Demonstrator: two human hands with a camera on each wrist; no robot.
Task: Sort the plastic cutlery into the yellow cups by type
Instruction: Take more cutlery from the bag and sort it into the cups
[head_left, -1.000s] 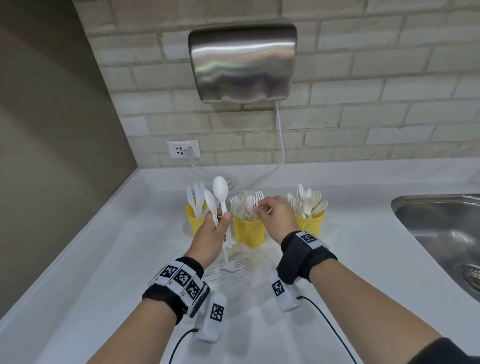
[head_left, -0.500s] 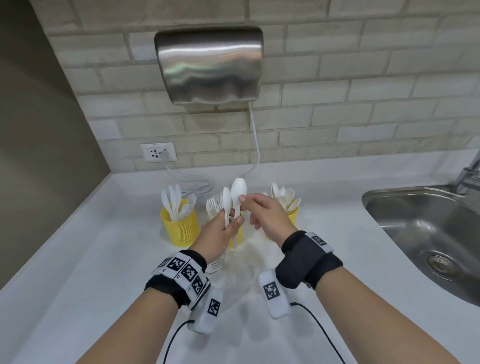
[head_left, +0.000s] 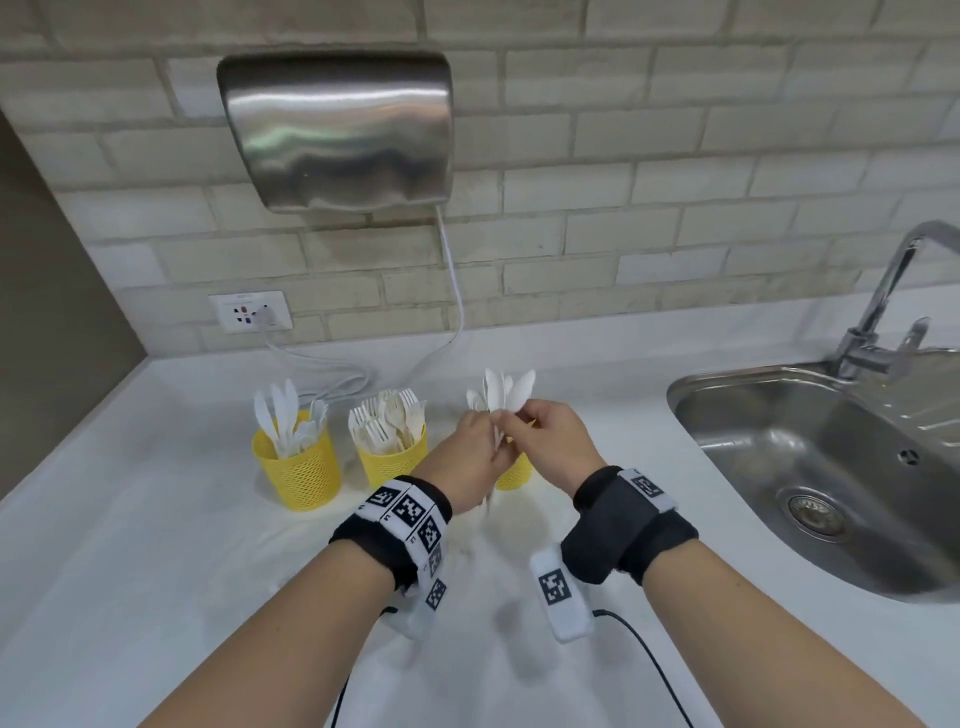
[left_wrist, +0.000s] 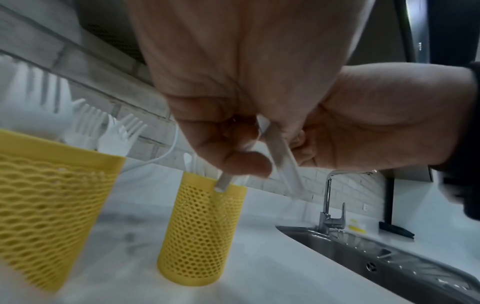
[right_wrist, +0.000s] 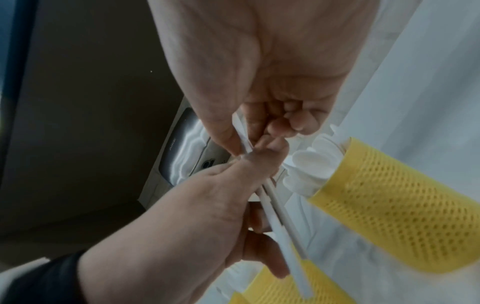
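We see three cups in a row on the bench (head_left: 156, 545): knife cup (head_left: 298, 470) left, fork cup (head_left: 392, 462) middle, spoon cup (head_left: 514, 475) right behind both hands, sink (head_left: 779, 441) far right.

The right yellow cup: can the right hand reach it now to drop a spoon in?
Probably yes. The right hand pinches a spoon just above the right yellow cup; only the left hand crowds it.
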